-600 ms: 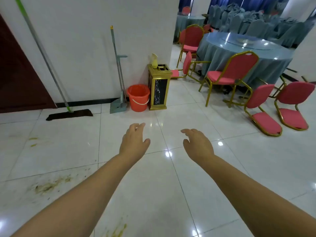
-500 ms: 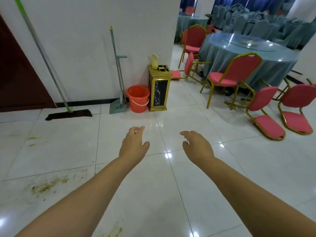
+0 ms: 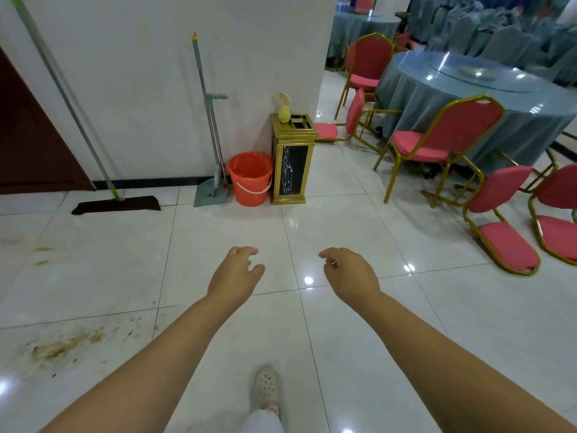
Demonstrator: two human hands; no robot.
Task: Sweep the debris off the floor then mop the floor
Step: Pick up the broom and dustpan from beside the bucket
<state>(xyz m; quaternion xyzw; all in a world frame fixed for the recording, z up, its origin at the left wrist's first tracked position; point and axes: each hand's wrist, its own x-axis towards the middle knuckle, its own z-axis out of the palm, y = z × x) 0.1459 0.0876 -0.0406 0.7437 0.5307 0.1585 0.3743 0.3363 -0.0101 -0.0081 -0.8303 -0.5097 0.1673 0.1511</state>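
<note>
Reaching forward, left hand [image 3: 234, 274] and right hand [image 3: 350, 275] hang loosely curled, holding nothing. Debris [image 3: 64, 345] lies on the floor [image 3: 359, 307] at lower left. Broom and dustpan [image 3: 212, 170] lean against the wall [image 3: 140, 73] beside the bucket [image 3: 249, 178]; advise gripping the broom mid-handle, then sweeping toward the pan.

Both the left hand [image 3: 234, 274] and the right hand [image 3: 349, 274] are reaching forward, fingers relaxed, holding nothing. A mop [image 3: 116, 204], dustpan [image 3: 211, 193] and orange bucket [image 3: 250, 178] are standing against the wall [image 3: 150, 73]; debris [image 3: 64, 344] is lying on the floor [image 3: 390, 307].
</note>
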